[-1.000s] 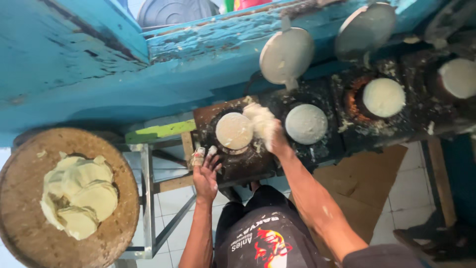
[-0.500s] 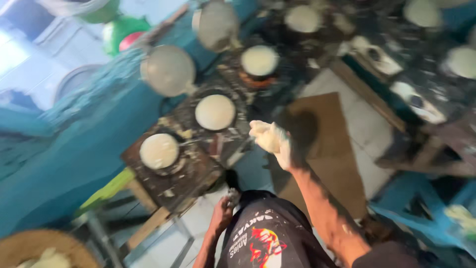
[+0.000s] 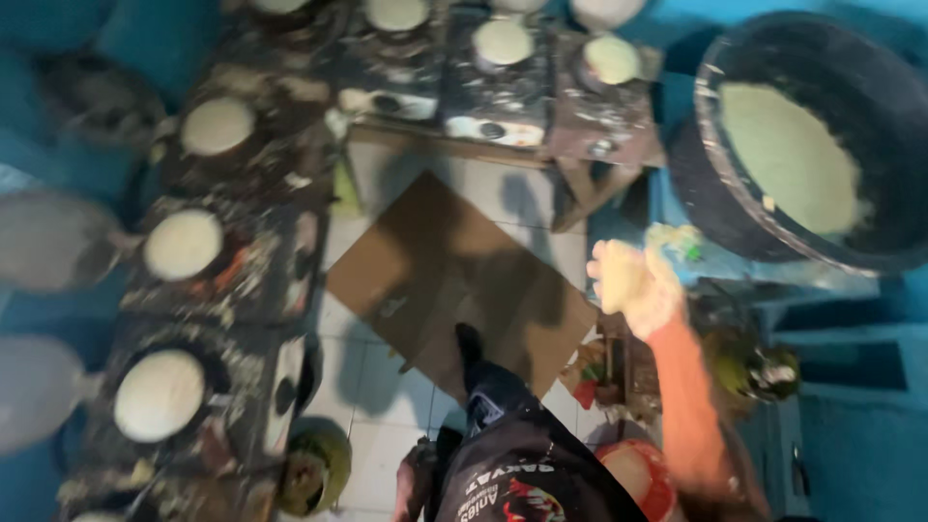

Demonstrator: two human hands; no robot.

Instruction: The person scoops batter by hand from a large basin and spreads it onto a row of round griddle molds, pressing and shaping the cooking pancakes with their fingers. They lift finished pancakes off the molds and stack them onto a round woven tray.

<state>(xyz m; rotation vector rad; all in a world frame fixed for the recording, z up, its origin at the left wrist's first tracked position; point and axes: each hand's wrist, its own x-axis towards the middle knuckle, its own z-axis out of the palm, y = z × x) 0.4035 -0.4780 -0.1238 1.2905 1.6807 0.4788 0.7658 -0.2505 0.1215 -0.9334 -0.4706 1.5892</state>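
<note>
My right hand (image 3: 633,285) is coated in pale batter and is raised over the floor, its fingers loosely apart and nothing solid in them. Just up and to its right stands a large black tub (image 3: 706,145) holding pale batter (image 3: 793,155). My left hand (image 3: 411,480) hangs low by my waist, dark and blurred, so its grip is unclear. Round pans of white batter (image 3: 159,394) (image 3: 182,245) (image 3: 217,126) sit on grimy stoves along the left.
More filled pans (image 3: 503,42) (image 3: 611,58) line a stove bench at the top, on a wooden frame (image 3: 580,184). Grey round lids (image 3: 43,242) stand at the far left. A brown cardboard sheet (image 3: 454,271) lies on the tiled floor. Blue walls surround everything.
My view has swung right, from the stove row to the black tub. My battered right hand left the pans and now hovers near the tub. The basket of cooked rounds is out of view.
</note>
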